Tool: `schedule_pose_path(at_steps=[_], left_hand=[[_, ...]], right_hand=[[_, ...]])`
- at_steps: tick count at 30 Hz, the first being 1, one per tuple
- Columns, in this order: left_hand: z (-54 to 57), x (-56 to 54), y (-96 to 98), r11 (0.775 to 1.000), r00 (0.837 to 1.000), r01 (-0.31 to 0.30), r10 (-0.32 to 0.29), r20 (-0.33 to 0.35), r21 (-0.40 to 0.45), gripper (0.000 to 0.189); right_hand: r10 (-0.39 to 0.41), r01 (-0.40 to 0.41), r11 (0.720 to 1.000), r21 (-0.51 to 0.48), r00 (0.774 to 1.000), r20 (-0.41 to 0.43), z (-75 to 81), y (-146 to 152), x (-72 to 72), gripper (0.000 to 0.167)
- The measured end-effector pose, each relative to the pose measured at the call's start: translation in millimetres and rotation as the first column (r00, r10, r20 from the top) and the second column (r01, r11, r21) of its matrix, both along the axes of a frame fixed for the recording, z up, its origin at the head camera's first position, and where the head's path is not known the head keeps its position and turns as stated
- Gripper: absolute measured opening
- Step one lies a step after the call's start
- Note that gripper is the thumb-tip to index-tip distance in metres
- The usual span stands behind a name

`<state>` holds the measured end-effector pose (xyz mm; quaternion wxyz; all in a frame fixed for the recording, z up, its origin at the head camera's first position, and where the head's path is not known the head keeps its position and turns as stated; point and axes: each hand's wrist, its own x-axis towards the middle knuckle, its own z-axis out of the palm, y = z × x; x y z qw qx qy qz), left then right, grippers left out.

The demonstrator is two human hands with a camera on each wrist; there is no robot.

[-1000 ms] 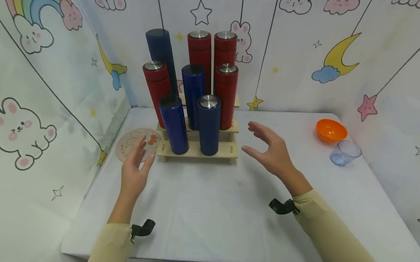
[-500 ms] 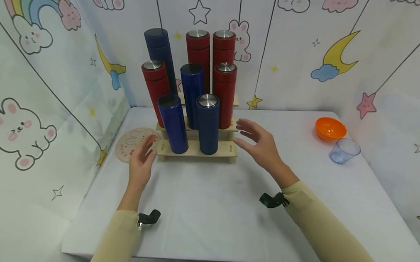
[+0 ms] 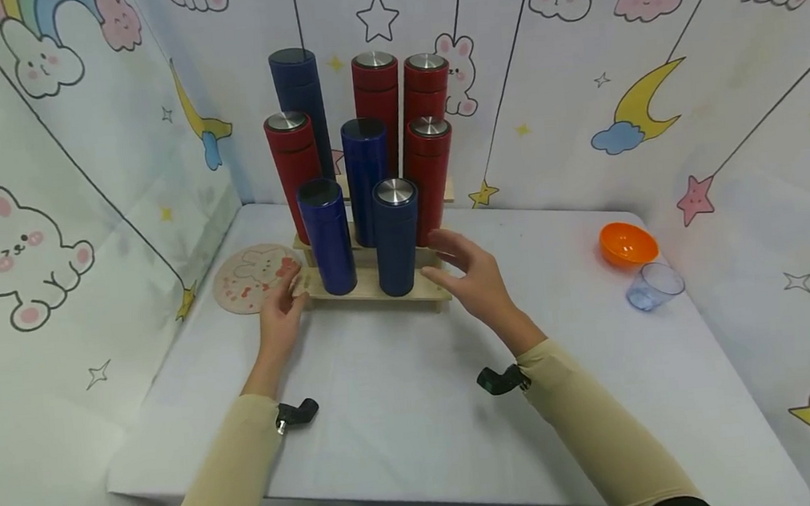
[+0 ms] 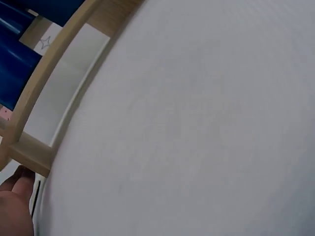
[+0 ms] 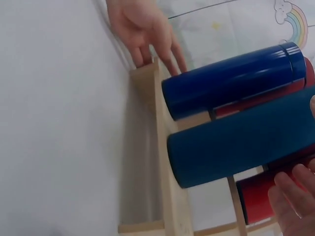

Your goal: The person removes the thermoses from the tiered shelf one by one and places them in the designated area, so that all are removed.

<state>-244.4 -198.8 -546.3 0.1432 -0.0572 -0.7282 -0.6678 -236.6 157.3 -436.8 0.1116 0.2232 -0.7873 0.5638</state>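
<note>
A stepped wooden rack holds several tall thermos flasks. On its front step stand a glossy blue flask and a matte dark-blue flask with a silver lid. Blue and red flasks, such as the red flask, fill the steps behind. My left hand is at the rack's left end, its fairly straight fingertips right at the front board, as the right wrist view also shows. My right hand hovers by the right end, fingers and thumb spread, near the dark-blue and red flasks.
Left of the rack lies a round pink mat with a rabbit print. An orange bowl and a clear bluish cup sit at the table's right. Printed cloth walls enclose the white table.
Both hands have moved inward toward the rack's two ends, the left rightward and the right leftward. The flasks and rack keep their places; the head view has shifted slightly.
</note>
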Motion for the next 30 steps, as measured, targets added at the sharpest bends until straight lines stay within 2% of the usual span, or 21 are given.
schedule_pose_path(at_steps=[3, 9, 23, 27, 30], left_hand=[[-4.0, 0.3, -0.8, 1.000, 0.999, -0.003, 0.003, 0.032, 0.003, 0.052], [-8.7, -0.2, -3.9, 1.000, 1.000, -0.013, 0.013, 0.017, -0.012, 0.040], [-14.9, -2.9, 0.3, 0.982, 0.998, -0.066, 0.069, 0.010, -0.178, 0.038], [-15.2, -2.9, 0.8, 0.984, 0.998, -0.065, 0.066, -0.003, -0.169, 0.038], [-11.0, 0.0, 3.0, 0.988, 0.998, -0.057, 0.056, -0.010, -0.143, 0.038]], right_hand=[[0.013, -0.013, 1.000, -0.013, 1.000, 0.006, -3.2, -5, 0.5, 0.061], [0.027, -0.027, 0.999, -0.029, 1.000, 0.010, -9.4, -11, -3.5, 0.062], [0.026, -0.024, 0.999, -0.042, 0.998, 0.051, -19.3, -21, -16.8, 0.063], [0.017, -0.015, 0.999, -0.046, 0.999, 0.044, -20.3, -25, -21.5, 0.064], [0.014, -0.012, 0.999, -0.048, 0.999, 0.048, -20.8, -28, -24.9, 0.066]])
